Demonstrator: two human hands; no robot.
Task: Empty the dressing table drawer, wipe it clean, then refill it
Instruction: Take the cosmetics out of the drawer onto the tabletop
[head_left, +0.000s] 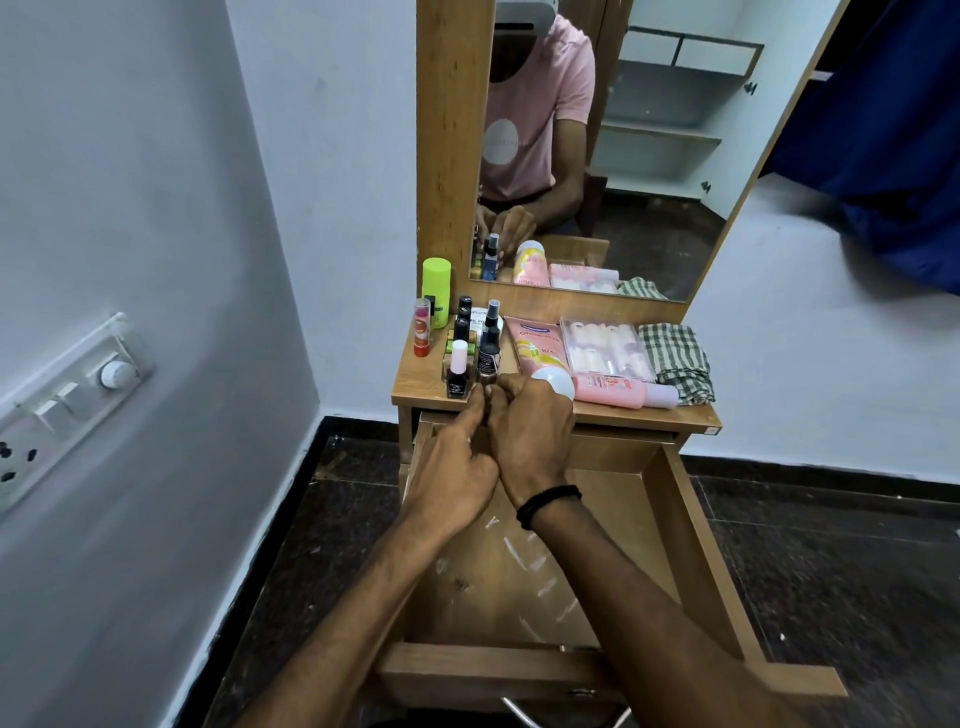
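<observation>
In the head view, our only one, the drawer is pulled fully out under the tabletop. It holds nothing we can see, and pale streaks show on its floor. Its contents stand above: a green bottle, a cluster of nail polish bottles, a pink tube, a clear box and a pink bottle lying on its side. A folded checked cloth lies at the right end. We judge that we are at the end of the emptying, with the wipe to come. Our left hand and right hand meet at the tabletop's front edge, just below a small dark bottle. The fingers of both hands are curled in, tips pressed close together at the bottle's base. They may be pinching it or something smaller; we cannot tell, since the knuckles hide the tips. To do this step well, we should seat the bottle upright with its base flat, a little back from the edge. We should open our fingers slowly so the nail polish bottles just beside it are not knocked over. We should also keep our wrists clear of the white-capped pink bottle, which looks free to roll. The cloth is near our right hand, ready for the wipe.
</observation>
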